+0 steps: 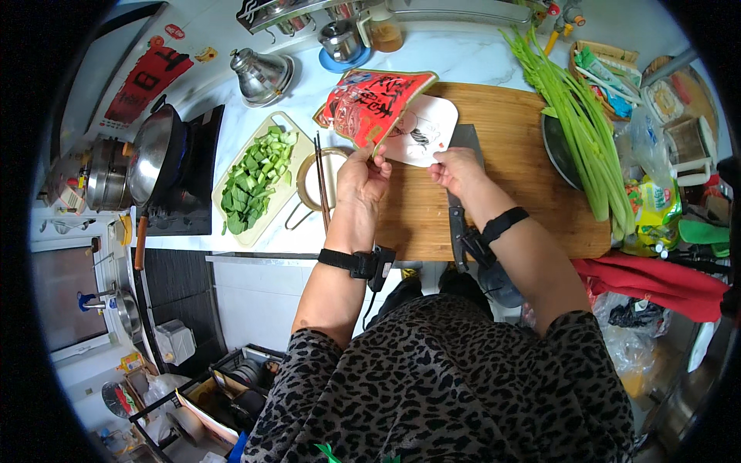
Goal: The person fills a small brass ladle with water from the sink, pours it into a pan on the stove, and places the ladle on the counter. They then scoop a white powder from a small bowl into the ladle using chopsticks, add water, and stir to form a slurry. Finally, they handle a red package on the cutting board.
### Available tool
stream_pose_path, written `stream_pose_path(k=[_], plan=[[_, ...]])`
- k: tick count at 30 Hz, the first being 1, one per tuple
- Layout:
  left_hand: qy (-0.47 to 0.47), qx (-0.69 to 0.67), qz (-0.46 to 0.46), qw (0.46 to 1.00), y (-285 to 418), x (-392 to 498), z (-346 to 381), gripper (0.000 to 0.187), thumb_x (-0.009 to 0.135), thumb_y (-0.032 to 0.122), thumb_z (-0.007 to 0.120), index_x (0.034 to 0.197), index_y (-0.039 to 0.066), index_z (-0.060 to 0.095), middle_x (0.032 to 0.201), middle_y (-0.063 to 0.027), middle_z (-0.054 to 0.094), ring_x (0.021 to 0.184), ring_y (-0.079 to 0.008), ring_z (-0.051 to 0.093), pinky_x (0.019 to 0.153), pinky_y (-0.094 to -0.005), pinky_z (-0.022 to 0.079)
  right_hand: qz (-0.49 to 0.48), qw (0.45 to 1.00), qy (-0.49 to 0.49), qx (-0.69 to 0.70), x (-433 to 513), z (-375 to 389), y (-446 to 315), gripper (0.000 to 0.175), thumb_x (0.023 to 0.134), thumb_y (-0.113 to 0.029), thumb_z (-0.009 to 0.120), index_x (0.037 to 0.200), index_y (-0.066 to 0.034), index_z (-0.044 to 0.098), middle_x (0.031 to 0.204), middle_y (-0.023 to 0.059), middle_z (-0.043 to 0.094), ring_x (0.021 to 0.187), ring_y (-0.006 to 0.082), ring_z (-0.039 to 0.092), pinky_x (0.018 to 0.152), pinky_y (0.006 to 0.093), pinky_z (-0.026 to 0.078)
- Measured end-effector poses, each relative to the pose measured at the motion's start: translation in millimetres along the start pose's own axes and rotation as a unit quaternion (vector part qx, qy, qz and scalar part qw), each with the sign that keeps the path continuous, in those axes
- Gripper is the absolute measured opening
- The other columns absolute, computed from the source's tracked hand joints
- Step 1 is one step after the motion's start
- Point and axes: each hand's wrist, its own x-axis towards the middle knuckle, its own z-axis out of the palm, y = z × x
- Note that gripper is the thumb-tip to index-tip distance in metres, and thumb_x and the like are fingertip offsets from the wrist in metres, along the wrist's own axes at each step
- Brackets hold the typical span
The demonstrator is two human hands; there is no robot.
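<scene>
My left hand point(365, 176) pinches the lower corner of a red plastic food packet point(362, 107), which bears printing and a drawing. The packet leans over a small white plate point(443, 118) with a dark line drawing. A tiny red scrap point(441, 145) shows at the plate's edge. My right hand point(457, 171) has its fingertips drawn together at the plate's near right corner; whether they hold anything is unclear. Under that hand a kitchen knife point(457, 226) lies on the wooden cutting board point(515, 156), its handle towards me, partly covered by my wrist.
Left of the board are a sieve point(310, 179) with chopsticks point(321, 173) across it and a tray point(255, 231) of chopped greens point(255, 182). A wok point(156, 156) sits on the stove point(200, 185). Celery point(584, 139) lies over a dark bowl point(556, 153) at right.
</scene>
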Motion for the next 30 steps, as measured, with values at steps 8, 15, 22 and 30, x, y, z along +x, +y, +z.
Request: stream_pose_path(k=[8, 15, 22, 30], plan=[[-0.075, -0.006, 0.118, 0.99, 20, 0, 40, 0.014, 0.087, 0.006, 0.056, 0.099, 0.006, 0.051, 0.079, -0.0096, 0.063, 0.058, -0.0131, 0.053, 0.057, -0.0273, 0.046, -0.053, 0.998, 0.035, 0.006, 39, -56, -62, 0.015, 0.084, 0.0, 0.056, 0.097, -0.0004, 0.049, 0.078, 0.0108, 0.057, 0.06, 0.0181, 0.057, 0.055, 0.0329, 0.051], [-0.096, 0.003, 0.163, 0.982, 20, -10, 52, 0.024, 0.085, 0.005, 0.059, 0.107, 0.006, 0.048, 0.099, -0.0102, 0.061, 0.084, -0.0243, 0.06, 0.072, -0.0374, 0.052, -0.086, 0.99, 0.051, 0.103, 107, -61, -112, 0.026, 0.083, 0.006, 0.046, 0.108, -0.0015, 0.044, 0.095, 0.015, 0.052, 0.074, 0.0269, 0.06, 0.063, 0.0377, 0.055], [-0.144, 0.011, 0.215, 0.966, 11, -14, 53, 0.033, 0.085, 0.004, 0.058, 0.115, 0.004, 0.046, 0.116, -0.0131, 0.056, 0.112, -0.0352, 0.052, 0.094, -0.0514, 0.045, -0.095, 0.983, 0.096, 0.124, 144, -44, -140, 0.017, 0.083, 0.008, 0.04, 0.099, 0.0061, 0.046, 0.092, 0.0178, 0.054, 0.081, 0.0275, 0.061, 0.073, 0.0416, 0.057], [-0.172, 0.009, 0.226, 0.959, 12, -22, 59, 0.031, 0.087, 0.001, 0.049, 0.117, 0.004, 0.05, 0.115, -0.0086, 0.059, 0.108, -0.0251, 0.055, 0.093, -0.0528, 0.043, -0.149, 0.988, -0.015, 0.047, 118, -54, -138, 0.021, 0.086, 0.001, 0.048, 0.107, 0.0054, 0.05, 0.099, 0.0197, 0.059, 0.082, 0.0304, 0.065, 0.071, 0.0373, 0.058]])
